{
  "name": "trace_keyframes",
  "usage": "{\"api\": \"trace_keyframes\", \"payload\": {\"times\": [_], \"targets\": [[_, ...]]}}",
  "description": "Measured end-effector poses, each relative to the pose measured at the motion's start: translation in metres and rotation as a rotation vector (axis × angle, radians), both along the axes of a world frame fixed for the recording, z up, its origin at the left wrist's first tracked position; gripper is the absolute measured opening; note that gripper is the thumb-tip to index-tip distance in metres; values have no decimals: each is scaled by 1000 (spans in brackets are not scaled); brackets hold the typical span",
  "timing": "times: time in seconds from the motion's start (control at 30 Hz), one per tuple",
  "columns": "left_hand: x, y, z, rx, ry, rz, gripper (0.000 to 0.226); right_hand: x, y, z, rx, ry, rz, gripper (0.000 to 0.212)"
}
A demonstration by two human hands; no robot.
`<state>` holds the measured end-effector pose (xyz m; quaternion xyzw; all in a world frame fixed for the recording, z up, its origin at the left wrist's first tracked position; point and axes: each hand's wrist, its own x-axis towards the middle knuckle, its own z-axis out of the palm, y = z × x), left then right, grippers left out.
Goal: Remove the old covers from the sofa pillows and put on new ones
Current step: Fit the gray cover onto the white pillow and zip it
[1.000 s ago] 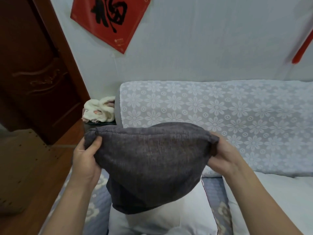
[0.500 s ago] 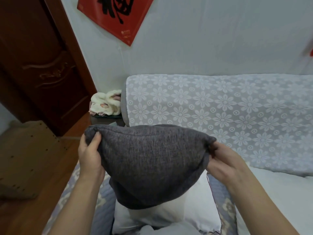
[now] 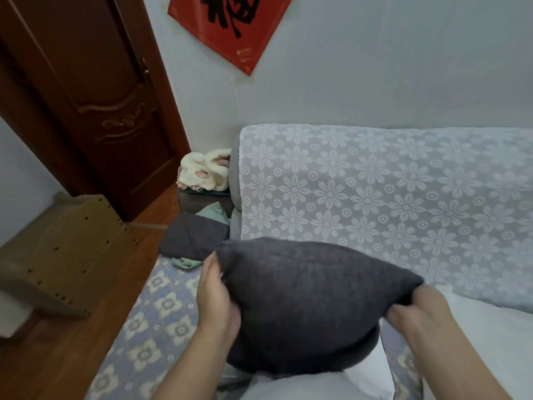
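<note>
Nearest me, a white pillow (image 3: 331,385) pokes out from under the dark grey cover (image 3: 311,301), which is pulled over its upper part. My left hand (image 3: 216,298) grips the cover's left corner, thumb on top and fingers curled underneath. My right hand (image 3: 418,310) pinches the right corner, fingers bunched into the cloth. The pillow stands on the sofa seat (image 3: 153,321), which is spread with a blue-grey throw patterned in pale flowers.

Further along the seat, toward its left end, lies a folded dark grey cloth (image 3: 193,238) with a scrap of pale green fabric (image 3: 186,262) just beside it. Behind the cover rises the sofa back (image 3: 375,192), draped in white lace with a daisy pattern.

Past the sofa's end, a heap of cream fleece (image 3: 204,171) rests on a small dark stand (image 3: 199,200). The floor (image 3: 57,356) is reddish wood, and a brown cardboard box (image 3: 57,249) sits on it to my left. Beyond that is a dark carved wooden door (image 3: 101,96). On the pale wall (image 3: 403,67) above the sofa hangs a red square poster (image 3: 245,21) turned on its corner, with a black brush character.
</note>
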<state>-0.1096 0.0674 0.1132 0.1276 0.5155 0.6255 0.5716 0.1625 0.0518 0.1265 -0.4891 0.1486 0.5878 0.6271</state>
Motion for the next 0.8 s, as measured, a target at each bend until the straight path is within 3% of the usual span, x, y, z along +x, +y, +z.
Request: {"api": "trace_keyframes", "payload": {"times": [0.07,0.13,0.23,0.33,0.67,0.73,0.8], "targets": [[7,-3,9,153,177,-140,24,21,10,-17,-17,-37,-85,45],[11,0,11,246,553,-234,28,39,20,-25,-31,-61,-142,49],[11,1,12,443,998,-166,34,50,25,-17,-11,-79,-152,49],[9,1,19,616,1101,-151,25,54,27,-17,22,-81,-160,50],[-30,26,57,733,1623,-462,20,40,36,-21,21,-72,-186,44],[-40,31,79,738,1655,-502,21,43,38,-24,9,-80,-224,45],[-47,34,96,729,1524,-500,23,46,41,-26,-6,-97,-254,49]]}}
